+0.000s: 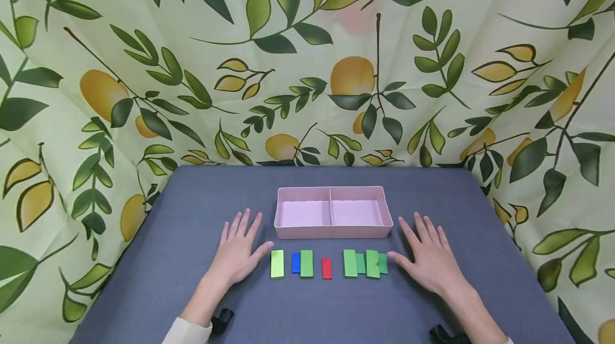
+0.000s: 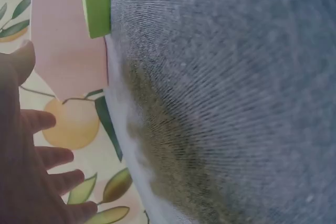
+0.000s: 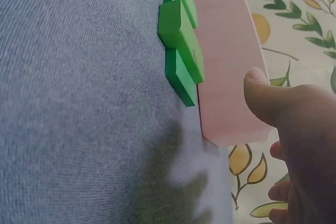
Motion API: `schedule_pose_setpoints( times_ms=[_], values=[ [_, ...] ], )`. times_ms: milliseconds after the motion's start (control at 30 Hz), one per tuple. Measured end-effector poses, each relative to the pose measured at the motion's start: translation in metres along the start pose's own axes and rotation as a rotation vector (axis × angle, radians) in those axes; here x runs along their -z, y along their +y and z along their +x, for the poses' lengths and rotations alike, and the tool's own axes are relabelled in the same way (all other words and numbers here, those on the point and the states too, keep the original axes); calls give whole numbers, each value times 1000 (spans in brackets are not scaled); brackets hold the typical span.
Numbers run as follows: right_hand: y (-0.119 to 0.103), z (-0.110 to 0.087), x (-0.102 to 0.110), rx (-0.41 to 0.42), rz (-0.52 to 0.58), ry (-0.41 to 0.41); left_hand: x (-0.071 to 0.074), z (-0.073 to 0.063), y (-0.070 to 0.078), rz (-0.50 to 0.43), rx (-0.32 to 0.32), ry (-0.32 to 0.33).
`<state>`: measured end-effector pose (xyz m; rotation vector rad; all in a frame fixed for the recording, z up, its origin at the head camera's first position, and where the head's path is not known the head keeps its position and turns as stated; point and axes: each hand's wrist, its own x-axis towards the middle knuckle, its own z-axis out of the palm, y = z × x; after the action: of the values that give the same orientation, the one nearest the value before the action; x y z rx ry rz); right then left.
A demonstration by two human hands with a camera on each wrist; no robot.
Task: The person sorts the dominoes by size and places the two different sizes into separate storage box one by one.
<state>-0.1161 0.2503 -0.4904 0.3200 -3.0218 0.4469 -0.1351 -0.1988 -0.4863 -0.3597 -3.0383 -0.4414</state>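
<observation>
My left hand (image 1: 238,253) is spread with straight fingers at the left end of a row of coloured blocks, its thumb close to a light green block (image 1: 277,264). To the right of that block stand a blue block (image 1: 296,263) and a green block (image 1: 306,264) side by side, then a small red block (image 1: 326,268). Further right, taller green blocks (image 1: 372,264) alternate with shorter teal-green ones (image 1: 360,263). My right hand (image 1: 427,258) is spread too, thumb tip near the last teal-green block (image 3: 179,77). Neither hand holds anything.
Behind the blocks sits a pink two-compartment tray (image 1: 333,233) with a divider across its middle. A grey-blue cloth (image 1: 230,184) covers the table. A leaf-and-fruit patterned curtain (image 1: 307,93) hangs behind the far edge and along both sides.
</observation>
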Motion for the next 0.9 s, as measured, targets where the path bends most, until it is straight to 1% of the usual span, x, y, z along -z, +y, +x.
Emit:
schedule_pose_setpoints(
  times_ms=[100, 167, 233, 367, 500, 633, 767, 900],
  values=[
    [-2, -1, 0, 11, 5, 1, 1, 2, 3, -28, -10, 18],
    [-3, -2, -1, 20, 8, 1, 3, 4, 4, -67, -6, 29],
    [-5, -2, -1, 29, 10, -1, 5, 6, 6, -133, 0, 40],
    [-9, -2, 2, 46, 23, 0, 8, 13, 9, -287, 13, 39],
    [-11, -2, 4, 61, 25, 6, 7, 25, 11, -425, 17, 32],
    [-12, -4, 5, 72, 30, 13, 5, 37, 10, -567, 32, 0],
    [-15, -4, 8, 66, 47, 19, 3, 49, 11, -649, 50, -54],
    [-17, -3, 9, 60, 68, 15, 0, 56, 10, -751, 48, -113]
  ],
)
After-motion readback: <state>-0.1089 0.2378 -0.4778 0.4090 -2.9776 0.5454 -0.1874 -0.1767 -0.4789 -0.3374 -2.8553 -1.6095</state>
